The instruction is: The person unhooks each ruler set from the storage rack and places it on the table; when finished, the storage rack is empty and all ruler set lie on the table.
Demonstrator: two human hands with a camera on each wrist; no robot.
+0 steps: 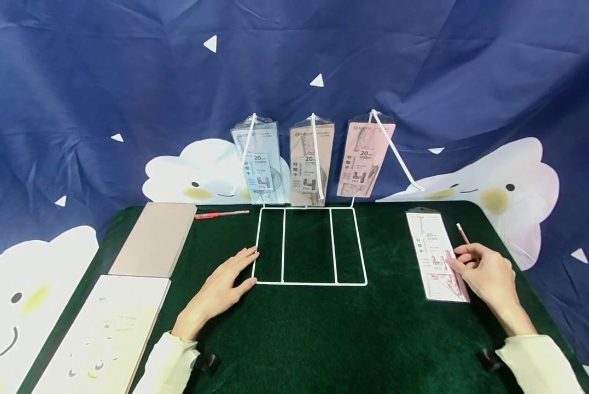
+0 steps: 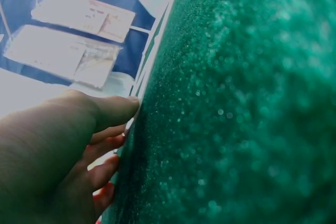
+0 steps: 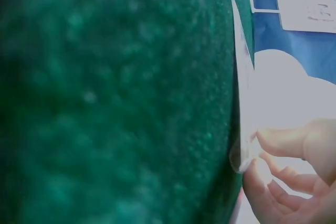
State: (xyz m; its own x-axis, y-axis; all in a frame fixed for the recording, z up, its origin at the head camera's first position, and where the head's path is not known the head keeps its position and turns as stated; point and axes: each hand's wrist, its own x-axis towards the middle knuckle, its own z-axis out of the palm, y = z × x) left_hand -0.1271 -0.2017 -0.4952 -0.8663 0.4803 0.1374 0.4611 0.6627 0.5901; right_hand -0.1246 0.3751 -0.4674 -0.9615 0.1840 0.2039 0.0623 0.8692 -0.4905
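A white wire display rack (image 1: pixel 308 284) stands on the green cloth, its base flat and its hooks rising at the back. My left hand (image 1: pixel 223 282) rests its fingertips and thumb along the base's left side; the left wrist view shows the thumb (image 2: pixel 116 111) against the wire. Blue (image 1: pixel 261 164), beige (image 1: pixel 310 164) and pink (image 1: pixel 365 158) ruler set packets hang side by side from the hooks. On the right, a white ruler set packet (image 1: pixel 432 251) lies with its printed face up. My right hand (image 1: pixel 488 273) pinches its right edge between thumb (image 3: pixel 283 142) and fingers.
A pencil (image 1: pixel 462 233) lies just beyond my right hand. At the far left are a beige notebook (image 1: pixel 153 241) and a pale printed notebook (image 1: pixel 102 339). Between notebook and rack lies a red pen (image 1: pixel 222 214). Behind the table hangs a blue curtain (image 1: pixel 294 60).
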